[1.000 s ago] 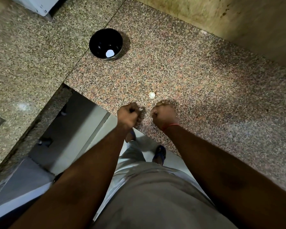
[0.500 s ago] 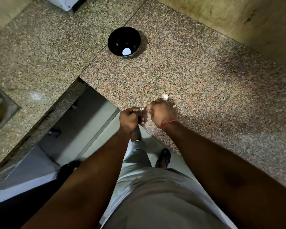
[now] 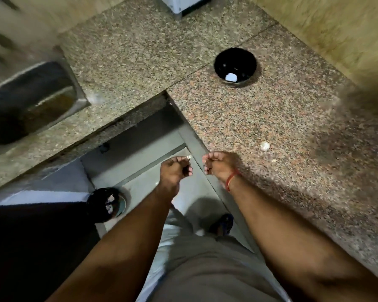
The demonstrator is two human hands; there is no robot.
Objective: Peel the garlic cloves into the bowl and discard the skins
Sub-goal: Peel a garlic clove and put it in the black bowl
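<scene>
My left hand hangs just off the counter edge, above the floor, and pinches a small white piece of garlic skin at its fingertips. At the counter's edge my right hand has its fingers curled in on a pale bit that looks like a garlic clove, mostly hidden. A black bowl stands further back on the granite with one white peeled clove in it. An unpeeled clove lies on the counter right of my right hand.
On the floor to the lower left stands a bin lined with a black bag, with pale scraps in it. A steel sink is set into the left counter. A white appliance stands at the back. Small skin flakes lie near the loose clove.
My view has swung left, bringing the sink and the bin into sight. My hands have drawn apart, and the left one has moved off the counter edge with the skin.
</scene>
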